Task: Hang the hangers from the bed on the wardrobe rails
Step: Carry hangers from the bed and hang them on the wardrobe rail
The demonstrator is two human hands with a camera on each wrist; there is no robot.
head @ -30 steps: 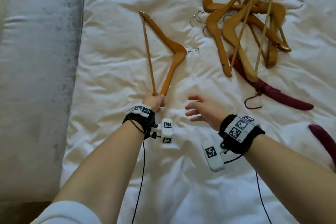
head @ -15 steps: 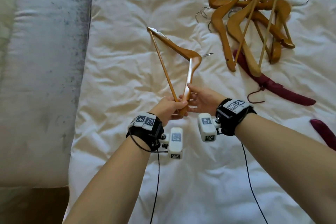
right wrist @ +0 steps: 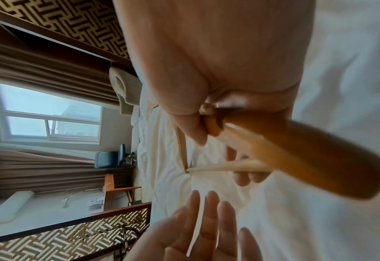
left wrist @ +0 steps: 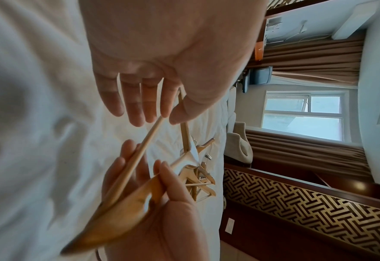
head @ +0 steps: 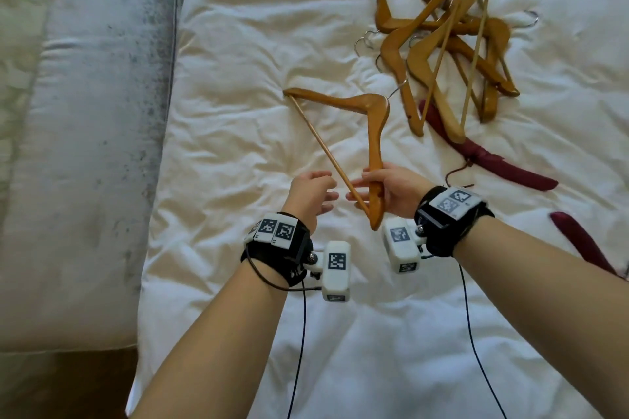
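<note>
Done: nothing hung yet, no wardrobe in view.
R hand (head: 391,192): gripping one wooden hanger (head: 376,133) by its arm end.
L hand (head: 311,194): fingers loose, empty, just beside the hanger's bar.
Left: pile of hangers (head: 446,48) on bed (head: 238,44), beyond the held one.

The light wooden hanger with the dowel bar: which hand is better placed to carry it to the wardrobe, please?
Right. The right hand grips the light wooden hanger by its near arm; the left hand is open beside it, holding nothing.

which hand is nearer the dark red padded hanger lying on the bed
Right. The right hand is just left of the dark red padded hanger; the left hand is further left.
</note>
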